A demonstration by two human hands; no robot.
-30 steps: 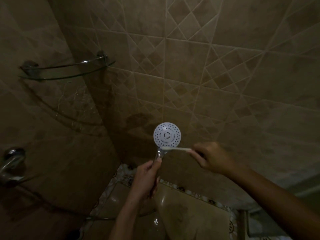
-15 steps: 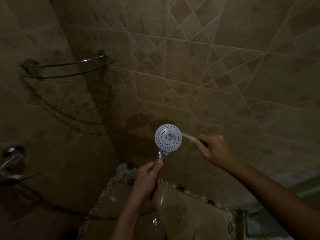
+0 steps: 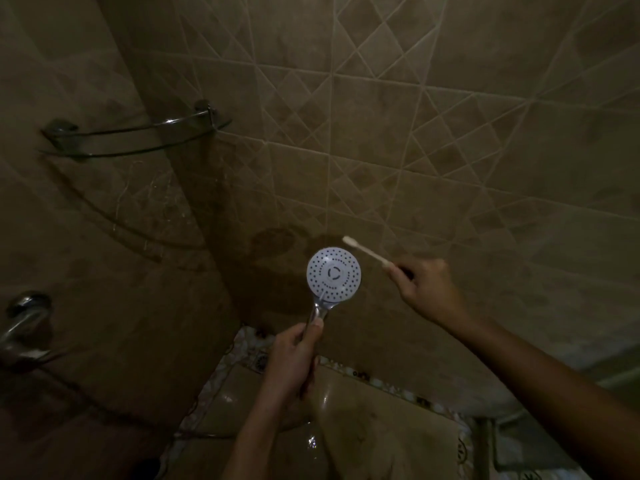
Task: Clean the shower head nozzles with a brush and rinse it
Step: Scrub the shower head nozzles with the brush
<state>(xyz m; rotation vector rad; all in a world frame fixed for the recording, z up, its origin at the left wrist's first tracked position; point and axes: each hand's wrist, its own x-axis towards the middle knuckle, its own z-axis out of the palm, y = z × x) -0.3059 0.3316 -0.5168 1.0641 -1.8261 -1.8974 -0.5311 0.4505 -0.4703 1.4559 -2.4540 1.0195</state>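
Note:
The round white shower head (image 3: 333, 274) faces me with its dotted nozzle plate, on a chrome handle. My left hand (image 3: 292, 355) grips that handle from below and holds it upright. My right hand (image 3: 427, 288) is shut on the end of a pale toothbrush (image 3: 366, 251). The brush points up and to the left, and its bristle tip sits just above the upper right rim of the shower head, apart from the nozzle plate.
A glass corner shelf (image 3: 138, 138) with a chrome rail hangs on the tiled wall at upper left. A chrome tap (image 3: 22, 323) sticks out at the left edge. A floor drain (image 3: 262, 361) lies in the corner below, and the floor tile is wet.
The brush has lifted off the nozzle plate: it lay across the lower face, moved up to the right rim, and now sits clear above it. The shower head stays held in place.

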